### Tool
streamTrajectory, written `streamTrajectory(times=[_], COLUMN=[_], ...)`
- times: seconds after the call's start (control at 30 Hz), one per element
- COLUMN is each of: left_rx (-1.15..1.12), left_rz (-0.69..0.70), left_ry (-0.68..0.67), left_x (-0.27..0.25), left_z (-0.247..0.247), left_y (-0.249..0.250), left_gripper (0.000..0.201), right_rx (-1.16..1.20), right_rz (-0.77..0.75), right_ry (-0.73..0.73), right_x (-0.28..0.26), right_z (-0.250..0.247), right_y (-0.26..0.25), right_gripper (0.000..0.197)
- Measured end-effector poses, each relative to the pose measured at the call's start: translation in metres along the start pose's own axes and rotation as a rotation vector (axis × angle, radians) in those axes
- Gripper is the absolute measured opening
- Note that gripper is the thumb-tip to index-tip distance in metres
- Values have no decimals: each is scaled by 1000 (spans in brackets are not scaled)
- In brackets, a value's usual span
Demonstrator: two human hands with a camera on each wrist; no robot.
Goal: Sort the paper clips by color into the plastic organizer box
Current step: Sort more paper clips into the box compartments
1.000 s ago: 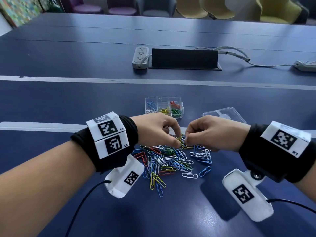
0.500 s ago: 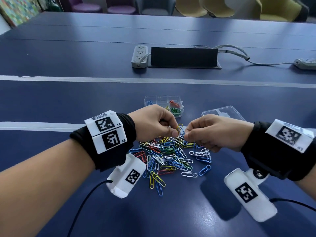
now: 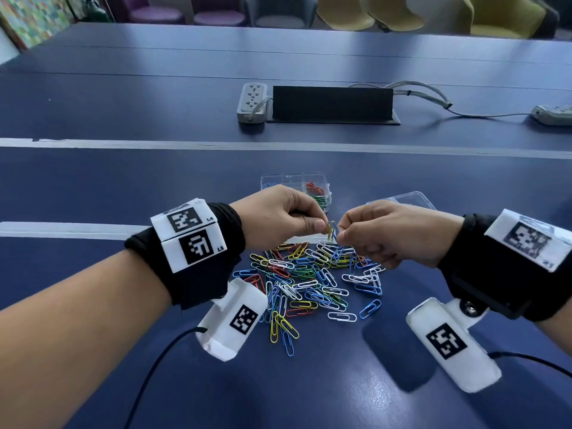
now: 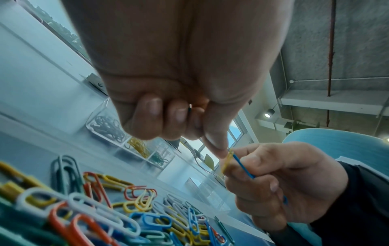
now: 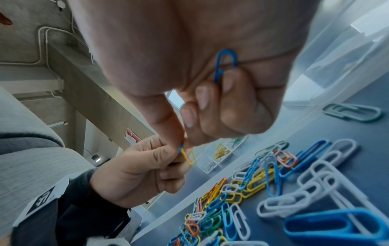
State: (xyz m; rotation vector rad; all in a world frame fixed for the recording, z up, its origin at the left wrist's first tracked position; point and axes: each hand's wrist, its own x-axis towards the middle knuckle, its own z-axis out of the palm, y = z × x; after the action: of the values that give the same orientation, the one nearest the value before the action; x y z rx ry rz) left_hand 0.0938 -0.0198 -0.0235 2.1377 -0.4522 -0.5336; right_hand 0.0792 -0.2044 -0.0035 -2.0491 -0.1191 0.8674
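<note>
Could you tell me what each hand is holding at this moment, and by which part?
The left hand pinches a yellow clip by one end; the right hand pinches a blue clip along its length. The two clips meet between the hands.

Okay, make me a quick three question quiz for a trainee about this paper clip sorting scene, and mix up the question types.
1. True or false: the left hand and the right hand are both pinching clips above the pile of paper clips.
2. Which two clip colors meet between the hands? A) red and white B) yellow and blue C) green and white
3. Fill in: the clear lid lies on the table to the ____ of the plastic organizer box, as the head camera sees it.

Key: 1 true. 2 B, the yellow clip and the blue clip. 3 right.
</note>
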Motion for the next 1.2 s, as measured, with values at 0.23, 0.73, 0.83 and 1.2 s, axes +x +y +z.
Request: streamTrajectory(times=[0.23, 0.73, 0.83, 1.2], left_rx=[-33, -50, -59, -168], left_rz=[-51, -43, -36, -36], left_ry=[-22, -58, -79, 113], left_x=[-1, -4, -7, -2], left_z=[0, -4, -5, -1], left_y=[4, -1, -2, -7], left_gripper=[21, 33, 19, 16], right_rx=[-80, -125, -62, 12], right_rz=[-11, -39, -48, -42], right_ry=[-3, 30, 39, 18], right_x=[1, 2, 3, 2], right_z=[0, 4, 3, 8], right_y=[-2, -6, -7, -3], right_gripper=[18, 25, 21, 25])
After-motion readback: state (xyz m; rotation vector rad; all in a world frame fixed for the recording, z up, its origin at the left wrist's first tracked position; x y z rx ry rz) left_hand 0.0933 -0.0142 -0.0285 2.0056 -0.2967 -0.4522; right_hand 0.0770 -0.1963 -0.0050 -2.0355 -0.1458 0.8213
